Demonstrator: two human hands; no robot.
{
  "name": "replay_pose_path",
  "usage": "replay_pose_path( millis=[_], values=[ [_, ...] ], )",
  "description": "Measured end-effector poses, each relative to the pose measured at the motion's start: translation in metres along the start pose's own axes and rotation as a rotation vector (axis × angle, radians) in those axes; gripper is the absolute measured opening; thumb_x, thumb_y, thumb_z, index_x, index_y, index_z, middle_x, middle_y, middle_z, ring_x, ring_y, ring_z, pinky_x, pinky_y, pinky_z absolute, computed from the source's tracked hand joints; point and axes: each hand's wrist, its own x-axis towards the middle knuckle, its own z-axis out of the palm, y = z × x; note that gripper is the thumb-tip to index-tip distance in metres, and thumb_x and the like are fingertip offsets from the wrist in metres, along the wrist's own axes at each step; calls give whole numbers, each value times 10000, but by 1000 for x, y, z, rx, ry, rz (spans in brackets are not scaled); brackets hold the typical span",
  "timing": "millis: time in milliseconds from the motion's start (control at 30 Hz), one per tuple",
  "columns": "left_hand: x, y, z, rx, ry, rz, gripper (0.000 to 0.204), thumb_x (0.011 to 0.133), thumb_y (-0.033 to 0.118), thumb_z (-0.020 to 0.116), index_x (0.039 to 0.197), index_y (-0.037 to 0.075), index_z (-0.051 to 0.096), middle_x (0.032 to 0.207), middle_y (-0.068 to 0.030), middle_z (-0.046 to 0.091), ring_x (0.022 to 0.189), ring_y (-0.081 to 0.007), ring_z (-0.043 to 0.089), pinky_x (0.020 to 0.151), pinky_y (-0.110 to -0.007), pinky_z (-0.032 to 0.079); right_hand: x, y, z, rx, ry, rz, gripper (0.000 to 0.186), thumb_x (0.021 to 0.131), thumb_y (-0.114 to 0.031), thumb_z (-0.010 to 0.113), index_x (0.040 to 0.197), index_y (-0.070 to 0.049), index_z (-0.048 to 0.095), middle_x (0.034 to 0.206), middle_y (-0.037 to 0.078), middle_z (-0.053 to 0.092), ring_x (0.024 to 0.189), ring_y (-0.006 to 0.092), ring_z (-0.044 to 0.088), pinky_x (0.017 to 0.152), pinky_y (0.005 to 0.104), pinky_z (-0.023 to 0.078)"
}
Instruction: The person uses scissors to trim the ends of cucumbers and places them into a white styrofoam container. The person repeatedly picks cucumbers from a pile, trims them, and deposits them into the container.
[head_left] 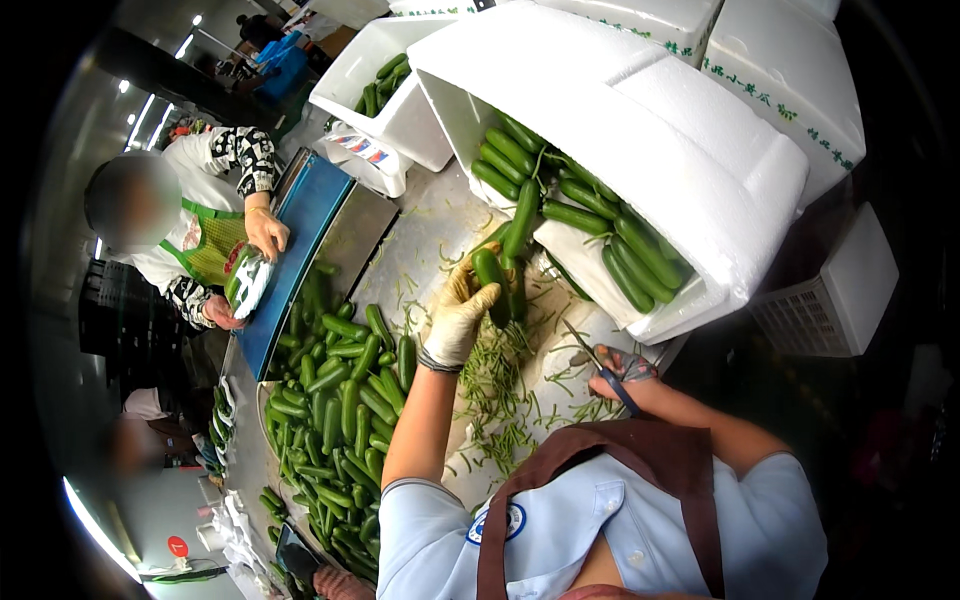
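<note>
My left hand (457, 315), in a pale glove, is closed around small green cucumbers (487, 270) over the middle of the metal table. My right hand (625, 372), in a patterned fingerless covering, grips scissors (618, 392) with dark blue handles; their blades point away to the upper left. Between my hands lies a pile of cut green stems (492, 385). Beyond them a white foam box (600, 90) is tipped on its side, its mouth toward me, with cucumbers (640, 250) and a white liner inside.
A large heap of cucumbers (345, 400) covers the table's left side. At a blue-edged counter (300, 260), a co-worker (200, 215) holds a wrapped pack (250, 285). Another foam box (380, 60) stands behind, and a white basket (835, 290) at right.
</note>
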Motion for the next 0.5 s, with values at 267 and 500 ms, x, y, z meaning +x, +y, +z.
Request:
replay_pose_path(
  millis=[267,500],
  values=[
    [-30,-41,0,-700,429,234,408,848,27,545,1224,61,391,1027,-157,560,974,-265,565,873,-426,502,-4,-16,-3,-32,-138,-5,225,736,-235,642,750,-63,496,566,18,490,507,110,456,495,283,373],
    [-58,-70,42,-876,499,51,262,885,75,499,1134,10,453,1145,-181,526,1070,-287,526,899,-397,491,11,-11,9,-120,40,24,273,752,-271,600,911,-58,535,652,91,535,567,187,493,568,318,414]
  ],
)
